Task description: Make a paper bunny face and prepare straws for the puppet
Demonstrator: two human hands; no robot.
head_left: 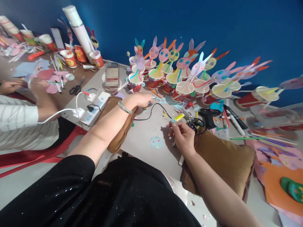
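My left hand (143, 100), a bangle on its wrist, reaches to the table by scattered light-blue paper scraps (163, 100). Its fingers look closed together, and whatever they hold is hidden. My right hand (182, 135) pinches a small light-blue paper piece (173, 120) between thumb and finger, close to a yellow tube (179, 117). Between the hands and nearer to me lies a round light-blue paper face (156, 142) with small pink dots. A black cord (151, 111) curves across the table between my hands.
Paper cups holding paper rabbit heads (164, 55) line the blue wall. A black glue gun (208, 116) and scissors (197, 123) lie right. Brown cushions (220, 160) sit under both forearms. Left are a power strip (98, 104) and another person's arm (47, 97).
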